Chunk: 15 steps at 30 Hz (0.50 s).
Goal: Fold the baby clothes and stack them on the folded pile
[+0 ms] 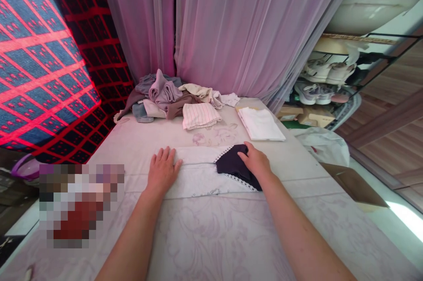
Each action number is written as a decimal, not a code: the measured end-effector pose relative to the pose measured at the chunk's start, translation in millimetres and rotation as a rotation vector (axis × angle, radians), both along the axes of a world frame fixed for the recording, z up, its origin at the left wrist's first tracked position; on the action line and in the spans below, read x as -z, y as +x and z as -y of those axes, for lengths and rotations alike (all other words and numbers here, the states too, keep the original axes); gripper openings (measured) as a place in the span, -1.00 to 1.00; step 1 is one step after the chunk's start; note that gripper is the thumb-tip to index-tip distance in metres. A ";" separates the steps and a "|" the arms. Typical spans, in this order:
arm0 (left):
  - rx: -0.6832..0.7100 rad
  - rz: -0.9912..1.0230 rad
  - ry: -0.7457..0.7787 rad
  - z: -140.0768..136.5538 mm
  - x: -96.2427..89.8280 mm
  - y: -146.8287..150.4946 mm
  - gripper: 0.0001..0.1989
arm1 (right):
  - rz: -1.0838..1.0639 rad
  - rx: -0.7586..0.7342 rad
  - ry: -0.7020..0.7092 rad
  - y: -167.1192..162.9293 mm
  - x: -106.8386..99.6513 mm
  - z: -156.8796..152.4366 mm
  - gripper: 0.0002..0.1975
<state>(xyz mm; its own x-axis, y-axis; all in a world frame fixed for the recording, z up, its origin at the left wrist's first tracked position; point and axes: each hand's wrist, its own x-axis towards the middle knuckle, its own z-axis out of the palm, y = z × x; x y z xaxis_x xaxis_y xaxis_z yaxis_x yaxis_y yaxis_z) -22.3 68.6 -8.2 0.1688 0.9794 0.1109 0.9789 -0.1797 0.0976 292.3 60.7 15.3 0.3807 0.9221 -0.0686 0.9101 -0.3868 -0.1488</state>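
Observation:
A white garment (194, 179) with a dark, lace-edged section (229, 160) lies folded on the table in front of me. My left hand (164, 168) rests flat on its left end, fingers stretched out. At the right end, my right hand (256, 160) grips the dark section between thumb and fingers. Beyond it is a folded striped cloth (201, 116), and a white folded cloth (261, 123) lies further right.
A heap of clothes (165, 94) covers the table's far left, before a purple curtain (224, 30). Shoes (327, 72) fill a rack on the right. A plastic bag (325, 144) stands by the table's right edge. A blurred patch (79, 201) hides something at left.

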 end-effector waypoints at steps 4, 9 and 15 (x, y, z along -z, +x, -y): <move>0.005 0.012 -0.016 0.6 -3.5 0.0 -0.46 | 0.077 -0.053 0.174 -15.6 -8.7 10.4 -0.52; 0.108 0.097 -0.083 -4.5 -13.9 -17.4 -0.62 | -0.080 -0.383 0.356 -53.2 -10.4 25.5 -0.71; 0.122 0.072 -0.099 -8.2 -30.4 -34.5 -0.86 | -0.061 -0.602 0.231 -80.1 -1.1 23.2 -0.77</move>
